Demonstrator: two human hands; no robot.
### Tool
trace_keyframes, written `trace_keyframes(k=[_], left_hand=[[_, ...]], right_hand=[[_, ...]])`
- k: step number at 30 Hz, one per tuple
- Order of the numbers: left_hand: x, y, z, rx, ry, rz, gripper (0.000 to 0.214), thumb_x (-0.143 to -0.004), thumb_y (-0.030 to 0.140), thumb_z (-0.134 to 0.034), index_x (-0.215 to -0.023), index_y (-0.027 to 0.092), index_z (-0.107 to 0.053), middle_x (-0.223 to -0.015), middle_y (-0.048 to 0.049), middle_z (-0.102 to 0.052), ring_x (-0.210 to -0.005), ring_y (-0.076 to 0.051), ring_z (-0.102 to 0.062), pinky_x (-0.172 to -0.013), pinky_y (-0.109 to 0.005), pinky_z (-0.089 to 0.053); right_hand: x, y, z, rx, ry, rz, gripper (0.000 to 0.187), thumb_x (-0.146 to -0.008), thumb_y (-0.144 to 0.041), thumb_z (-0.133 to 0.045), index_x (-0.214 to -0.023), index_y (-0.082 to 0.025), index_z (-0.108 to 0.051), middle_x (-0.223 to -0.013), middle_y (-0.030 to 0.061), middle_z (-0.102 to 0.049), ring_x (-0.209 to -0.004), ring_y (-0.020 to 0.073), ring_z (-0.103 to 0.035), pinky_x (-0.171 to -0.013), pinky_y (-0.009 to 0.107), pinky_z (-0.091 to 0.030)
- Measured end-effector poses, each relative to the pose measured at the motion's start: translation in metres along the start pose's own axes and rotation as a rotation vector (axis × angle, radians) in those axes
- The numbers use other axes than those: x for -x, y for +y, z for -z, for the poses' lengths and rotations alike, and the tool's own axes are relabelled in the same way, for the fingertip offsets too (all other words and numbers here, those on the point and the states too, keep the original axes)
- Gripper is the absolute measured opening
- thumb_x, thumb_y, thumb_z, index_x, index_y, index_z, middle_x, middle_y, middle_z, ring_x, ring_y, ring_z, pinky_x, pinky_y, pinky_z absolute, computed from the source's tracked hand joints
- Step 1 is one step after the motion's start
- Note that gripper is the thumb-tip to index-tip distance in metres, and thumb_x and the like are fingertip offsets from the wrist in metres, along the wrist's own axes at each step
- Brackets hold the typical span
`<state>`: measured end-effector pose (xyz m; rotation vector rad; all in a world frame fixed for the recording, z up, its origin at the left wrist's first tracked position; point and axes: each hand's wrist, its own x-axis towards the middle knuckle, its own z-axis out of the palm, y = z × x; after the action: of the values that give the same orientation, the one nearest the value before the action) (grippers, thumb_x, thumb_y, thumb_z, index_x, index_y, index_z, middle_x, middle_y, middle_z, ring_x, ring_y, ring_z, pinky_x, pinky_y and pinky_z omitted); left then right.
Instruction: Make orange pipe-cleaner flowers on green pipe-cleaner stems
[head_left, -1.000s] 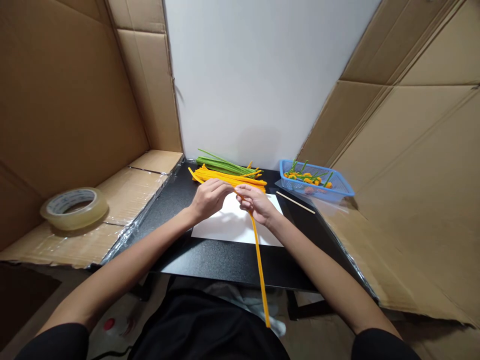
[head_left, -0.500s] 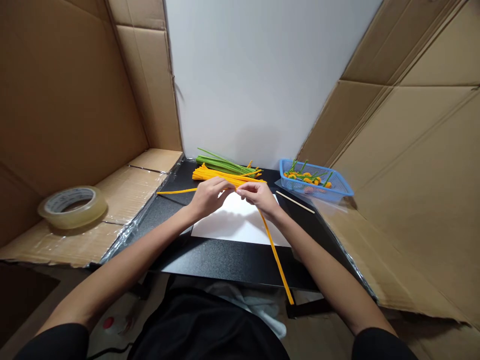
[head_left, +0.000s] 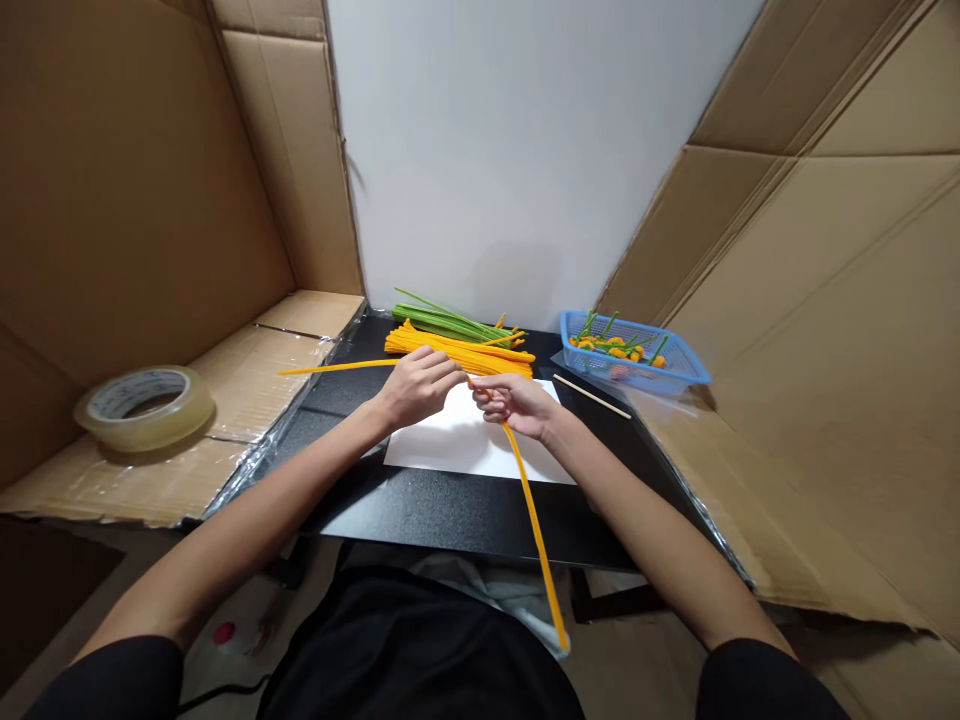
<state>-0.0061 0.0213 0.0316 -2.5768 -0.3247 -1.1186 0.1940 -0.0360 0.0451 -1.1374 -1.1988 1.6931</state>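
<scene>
My left hand [head_left: 424, 388] and my right hand [head_left: 516, 402] meet over a white sheet of paper [head_left: 450, 440], both closed on orange pipe cleaner. One length [head_left: 534, 520] hangs from my right hand down past the table's front edge. Another orange length [head_left: 337, 367] sticks out leftward from my left hand; whether both are one piece is hidden by my fingers. Just behind my hands lies a bundle of orange pipe cleaners [head_left: 465, 353], and behind that a bundle of green pipe cleaners [head_left: 442, 322].
A blue mesh basket [head_left: 686, 378] holding small orange-and-green pieces stands at the back right. A thin wooden stick [head_left: 592, 396] lies in front of it on the black table [head_left: 450, 515]. On the left cardboard sits a roll of clear tape [head_left: 146, 408]. Cardboard walls flank both sides.
My right hand has turned, its fingers now curled further round the pipe cleaner. The hanging length has swung left and lower, and the left end has risen and reaches further out.
</scene>
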Motion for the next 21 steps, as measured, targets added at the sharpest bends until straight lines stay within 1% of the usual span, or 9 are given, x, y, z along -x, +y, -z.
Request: trace_keyframes(k=[2,5,7,10,12,14,16,18,21], left_hand=[[0.0,0.001,-0.002,-0.013,-0.028,0.023,0.023,-0.095,0.013,-0.048,-0.087,0.02,-0.068,-0.075,-0.0039,-0.07,-0.068,-0.017,-0.057,-0.066,-0.033,-0.037],[-0.001,0.004,-0.005,0.014,-0.105,0.118,0.02,-0.094,0.017,-0.051,-0.083,0.018,-0.068,-0.072,-0.0049,-0.069,-0.069,-0.018,-0.059,-0.065,-0.032,-0.038],[-0.002,0.007,-0.005,0.059,-0.16,0.235,0.018,-0.093,0.018,-0.054,-0.082,0.018,-0.069,-0.075,-0.0054,-0.071,-0.071,-0.018,-0.062,-0.065,-0.031,-0.04],[-0.004,0.009,-0.004,0.161,-0.241,0.415,0.012,-0.088,0.017,-0.06,-0.084,0.019,-0.071,-0.081,-0.0038,-0.074,-0.073,-0.018,-0.064,-0.065,-0.029,-0.041],[-0.003,0.009,-0.004,0.218,-0.269,0.477,0.011,-0.086,0.017,-0.062,-0.085,0.02,-0.072,-0.083,-0.0027,-0.075,-0.073,-0.018,-0.066,-0.065,-0.028,-0.042],[-0.002,0.008,-0.006,0.235,-0.26,0.488,0.012,-0.086,0.016,-0.062,-0.084,0.02,-0.073,-0.082,-0.0027,-0.075,-0.074,-0.019,-0.066,-0.066,-0.028,-0.043],[-0.001,0.007,-0.009,0.21,-0.219,0.452,0.012,-0.087,0.017,-0.062,-0.083,0.02,-0.073,-0.08,-0.0031,-0.074,-0.074,-0.019,-0.065,-0.067,-0.029,-0.042],[0.0,0.006,-0.011,0.167,-0.151,0.378,0.014,-0.088,0.017,-0.061,-0.081,0.02,-0.073,-0.077,-0.0033,-0.072,-0.072,-0.019,-0.063,-0.067,-0.03,-0.042],[-0.001,0.007,-0.011,0.118,-0.021,0.227,0.019,-0.092,0.016,-0.056,-0.078,0.019,-0.069,-0.074,-0.003,-0.071,-0.069,-0.017,-0.06,-0.066,-0.031,-0.041]], right_hand=[[-0.002,0.004,0.001,0.204,0.104,0.169,0.022,-0.072,-0.035,-0.077,-0.073,-0.017,-0.064,-0.059,-0.0052,-0.05,-0.049,0.0062,-0.033,-0.046,0.021,-0.023],[-0.003,0.009,0.006,0.753,0.273,0.562,0.016,-0.08,-0.031,-0.072,-0.074,-0.016,-0.07,-0.069,0.0018,-0.066,-0.061,0.0122,-0.051,-0.058,0.025,-0.037],[-0.002,0.011,0.01,1.083,0.298,0.759,0.015,-0.088,-0.027,-0.065,-0.081,-0.015,-0.072,-0.078,0.006,-0.071,-0.067,0.015,-0.057,-0.064,0.028,-0.04],[0.001,0.011,0.014,1.469,0.269,0.913,0.025,-0.098,-0.028,-0.053,-0.092,-0.013,-0.073,-0.08,0.0097,-0.071,-0.067,0.0169,-0.058,-0.063,0.029,-0.038],[0.003,0.012,0.015,1.625,0.251,0.955,0.033,-0.102,-0.028,-0.045,-0.09,-0.013,-0.073,-0.077,0.0098,-0.07,-0.065,0.0169,-0.057,-0.06,0.03,-0.034],[0.003,0.013,0.016,1.656,0.239,0.968,0.037,-0.102,-0.028,-0.042,-0.086,-0.014,-0.072,-0.074,0.009,-0.068,-0.063,0.0163,-0.055,-0.059,0.03,-0.032],[0.002,0.014,0.015,1.546,0.237,0.96,0.035,-0.101,-0.028,-0.045,-0.083,-0.014,-0.071,-0.074,0.0085,-0.068,-0.063,0.0157,-0.054,-0.061,0.03,-0.033],[0.0,0.013,0.013,1.298,0.257,0.897,0.029,-0.097,-0.029,-0.051,-0.079,-0.015,-0.07,-0.072,0.0066,-0.067,-0.063,0.0144,-0.052,-0.061,0.029,-0.035],[-0.003,0.01,0.011,0.754,0.206,0.596,0.027,-0.088,-0.036,-0.062,-0.071,-0.015,-0.069,-0.06,0.001,-0.06,-0.053,0.0104,-0.045,-0.053,0.026,-0.032]])
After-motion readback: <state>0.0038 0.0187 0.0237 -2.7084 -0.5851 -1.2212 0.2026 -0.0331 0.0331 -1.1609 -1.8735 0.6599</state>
